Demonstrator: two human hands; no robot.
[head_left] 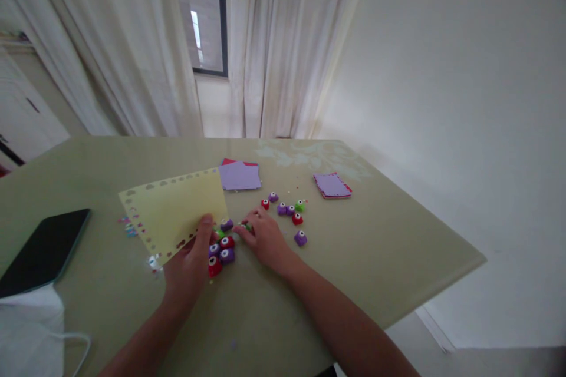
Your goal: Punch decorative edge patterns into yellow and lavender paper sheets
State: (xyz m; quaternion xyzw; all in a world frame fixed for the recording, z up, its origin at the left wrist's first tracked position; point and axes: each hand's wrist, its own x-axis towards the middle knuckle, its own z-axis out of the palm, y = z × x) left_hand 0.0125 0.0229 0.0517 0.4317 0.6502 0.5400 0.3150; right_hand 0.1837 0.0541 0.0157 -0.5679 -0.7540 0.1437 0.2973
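My left hand [190, 262] pinches the lower right edge of a yellow sheet of paper [181, 203], thumb on top. Small shapes are cut out along the sheet's borders. My right hand [263, 235] is closed at a small green craft punch [246, 227], which its fingers partly hide. Between the hands and close to my left one sit several mini craft punches, among them a red punch [214, 266] and a purple punch [227, 255]. Beyond my right hand are more, including a green punch [299, 205], a red punch [298, 219] and a purple punch [300, 238].
Purple paper [241, 177] lies over red sheets behind the punches. Farther right is a smaller purple and red paper stack [331, 185]. Paper bits [154, 263] are scattered left of the sheet. A dark phone or tablet [46, 247] and a white mask [30, 330] occupy the left side.
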